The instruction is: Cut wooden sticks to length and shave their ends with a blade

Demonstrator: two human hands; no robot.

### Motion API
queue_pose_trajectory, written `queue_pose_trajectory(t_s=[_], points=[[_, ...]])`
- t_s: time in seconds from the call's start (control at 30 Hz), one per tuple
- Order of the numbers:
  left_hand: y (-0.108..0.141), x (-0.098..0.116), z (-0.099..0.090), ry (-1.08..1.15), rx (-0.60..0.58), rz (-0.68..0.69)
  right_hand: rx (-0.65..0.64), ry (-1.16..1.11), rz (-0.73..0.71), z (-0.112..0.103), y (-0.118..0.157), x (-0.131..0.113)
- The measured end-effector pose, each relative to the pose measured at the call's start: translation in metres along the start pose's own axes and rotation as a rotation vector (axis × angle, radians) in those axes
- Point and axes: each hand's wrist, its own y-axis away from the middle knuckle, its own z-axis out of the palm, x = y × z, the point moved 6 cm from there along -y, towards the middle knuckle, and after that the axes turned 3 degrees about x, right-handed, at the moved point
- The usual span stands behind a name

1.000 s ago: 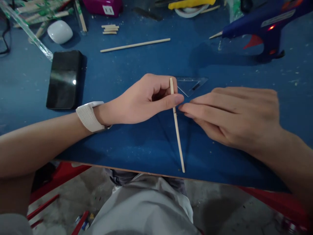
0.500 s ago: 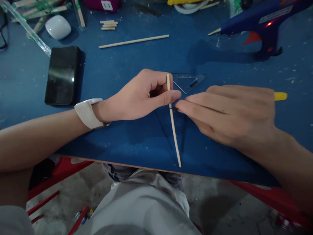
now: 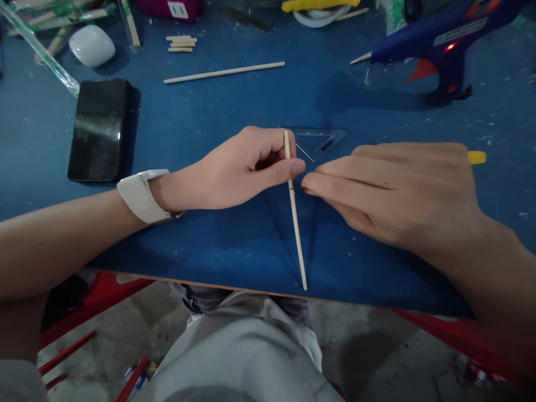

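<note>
A thin round wooden stick [image 3: 296, 234] points down towards the table's front edge, tilted slightly. My left hand [image 3: 247, 167] is closed on its upper part, thumb pressed over the stick against the curled forefinger. My right hand [image 3: 402, 190] is closed around a slim tool whose yellow end [image 3: 477, 157] sticks out on the far side. Most of that tool is hidden by the fingers; a thin dark tip reaches the stick just below my left thumb, where a dark mark shows. Behind the hands lies a clear set square [image 3: 320, 142].
Another wooden stick [image 3: 226, 72] and several short cut pieces [image 3: 181, 43] lie farther back. A blue glue gun [image 3: 435, 47] with a lit red light stands at the right. On the left are a black box [image 3: 100, 131] and a white rounded object [image 3: 92, 46].
The whole view has shifted slightly. The dark tip in my right hand now shows more plainly against the stick; both hands keep their grip.
</note>
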Motion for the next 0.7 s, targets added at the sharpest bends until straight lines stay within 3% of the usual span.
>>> queue_pose_trajectory(t_s=[0.1, 0.2, 0.43, 0.6, 0.7], points=[[0.0, 0.002, 0.0, 0.01, 0.006, 0.004, 0.079, 0.129, -0.168, -0.006, 0.002, -0.007], [0.0, 0.001, 0.0, 0.017, 0.004, 0.009, 0.121, 0.144, -0.215, -0.009, 0.003, -0.008], [-0.003, -0.006, 0.001, 0.116, -0.034, 0.108, 0.109, 0.072, -0.207, -0.008, 0.002, -0.012], [-0.003, -0.008, 0.0, 0.109, -0.033, 0.049, 0.061, 0.09, -0.131, -0.002, 0.007, -0.007], [-0.003, -0.004, 0.001, 0.138, -0.048, 0.073, 0.107, 0.066, -0.197, -0.003, 0.008, -0.009]])
